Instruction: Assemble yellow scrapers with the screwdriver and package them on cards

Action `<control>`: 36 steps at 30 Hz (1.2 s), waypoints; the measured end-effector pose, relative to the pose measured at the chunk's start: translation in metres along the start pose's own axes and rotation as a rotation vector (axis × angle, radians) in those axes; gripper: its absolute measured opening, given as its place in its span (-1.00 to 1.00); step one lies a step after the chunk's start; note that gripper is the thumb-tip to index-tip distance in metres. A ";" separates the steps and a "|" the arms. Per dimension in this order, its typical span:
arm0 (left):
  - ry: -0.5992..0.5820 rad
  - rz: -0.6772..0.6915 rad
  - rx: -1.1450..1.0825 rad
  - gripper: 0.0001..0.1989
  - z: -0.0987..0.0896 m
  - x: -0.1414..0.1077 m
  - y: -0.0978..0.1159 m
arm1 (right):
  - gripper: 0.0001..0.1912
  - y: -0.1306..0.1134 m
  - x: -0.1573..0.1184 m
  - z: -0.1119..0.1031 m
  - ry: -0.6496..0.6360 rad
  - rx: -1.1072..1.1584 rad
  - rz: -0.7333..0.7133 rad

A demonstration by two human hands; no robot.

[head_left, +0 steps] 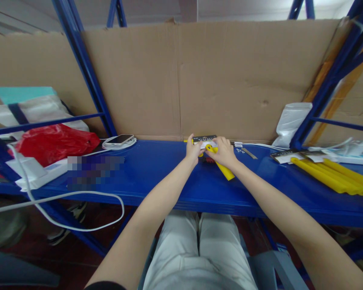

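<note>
My left hand [193, 150] and my right hand [223, 151] meet over the blue shelf top, close to the cardboard. A flat yellow handle-like piece [225, 170] with a rounded end slants from between them toward me. The fingers of my right hand are closed around its upper part. Bent fingers of my left hand press near the rounded end, but what they grip is partly hidden. Behind the hands lies a black printed card [205, 138]. Something small and red-black shows underneath them. Small metal bits [240, 150] and a thin strip [249, 153] lie to the right.
Yellow pieces with black cards [332, 177] are piled at right, near a white pouch [292, 123]. A phone [121, 139] rests on coiled white cable at left. Beyond are a red plastic bag [56, 143] and power strip [45, 175]. A cable loops over the front edge.
</note>
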State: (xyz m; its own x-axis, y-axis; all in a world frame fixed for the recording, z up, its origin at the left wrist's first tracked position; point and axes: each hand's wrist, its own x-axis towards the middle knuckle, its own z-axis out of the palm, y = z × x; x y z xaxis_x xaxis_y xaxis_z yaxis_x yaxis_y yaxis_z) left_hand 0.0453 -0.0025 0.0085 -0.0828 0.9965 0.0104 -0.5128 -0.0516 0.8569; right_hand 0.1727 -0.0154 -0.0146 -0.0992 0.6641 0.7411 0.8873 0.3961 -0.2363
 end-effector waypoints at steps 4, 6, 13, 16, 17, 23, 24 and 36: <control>-0.016 0.018 0.012 -0.32 0.000 0.000 -0.001 | -0.68 -0.004 -0.002 0.002 -0.008 -0.028 0.015; -0.023 0.017 0.002 -0.31 0.000 0.000 -0.002 | -0.71 -0.006 -0.002 0.003 -0.036 0.027 0.010; 0.000 0.011 -0.004 -0.25 -0.001 0.004 -0.004 | -0.69 -0.008 -0.001 0.006 -0.133 0.139 -0.015; 0.004 0.008 -0.001 -0.21 -0.003 0.007 -0.005 | -0.69 -0.011 -0.002 0.004 -0.162 0.114 -0.028; 0.007 0.009 0.004 -0.20 -0.003 0.007 -0.005 | -0.69 -0.012 -0.002 0.002 -0.173 0.099 -0.028; 0.019 0.034 0.035 -0.18 -0.004 0.009 -0.005 | -0.68 -0.027 -0.005 -0.010 -0.237 -0.043 -0.010; 0.023 0.039 0.034 -0.18 -0.003 0.009 -0.005 | -0.69 -0.030 -0.005 -0.012 -0.247 -0.065 -0.008; 0.070 0.022 0.045 -0.24 -0.001 0.011 -0.004 | -0.61 -0.041 0.000 -0.032 -0.483 -0.224 0.033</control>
State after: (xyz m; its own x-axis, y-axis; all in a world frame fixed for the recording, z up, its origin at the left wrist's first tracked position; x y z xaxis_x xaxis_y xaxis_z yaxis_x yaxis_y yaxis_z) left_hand 0.0455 0.0086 0.0047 -0.1534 0.9882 -0.0053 -0.4714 -0.0685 0.8793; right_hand 0.1510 -0.0517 0.0151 -0.2190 0.9111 0.3493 0.9626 0.2603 -0.0755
